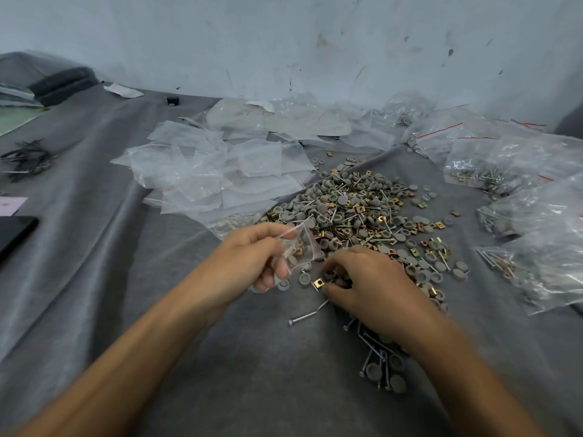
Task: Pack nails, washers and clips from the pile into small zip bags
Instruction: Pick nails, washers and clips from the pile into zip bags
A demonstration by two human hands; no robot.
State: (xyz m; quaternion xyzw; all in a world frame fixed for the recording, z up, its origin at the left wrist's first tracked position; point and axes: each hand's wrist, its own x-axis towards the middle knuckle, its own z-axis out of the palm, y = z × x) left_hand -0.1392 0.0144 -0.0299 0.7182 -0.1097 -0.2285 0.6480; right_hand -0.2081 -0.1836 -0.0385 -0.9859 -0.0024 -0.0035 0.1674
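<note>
A pile point(362, 212) of grey washers, brass clips and nails lies on the grey cloth in the middle. My left hand point(252, 257) grips a small clear zip bag point(299, 244) at the pile's near edge; the bag holds a few washers and clips. My right hand point(366, 282) is just right of it, fingers curled down over pieces at the pile's edge, pinching a brass clip point(319, 282). A loose nail point(303, 318) lies just in front of that hand. Several nails and washers point(380, 367) lie under my right forearm.
Empty zip bags point(214, 171) are heaped to the left of and behind the pile. Filled bags point(517, 190) lie along the right side. A black phone point(14, 234) sits at the left edge, black ties point(26, 159) further back. A wall stands behind.
</note>
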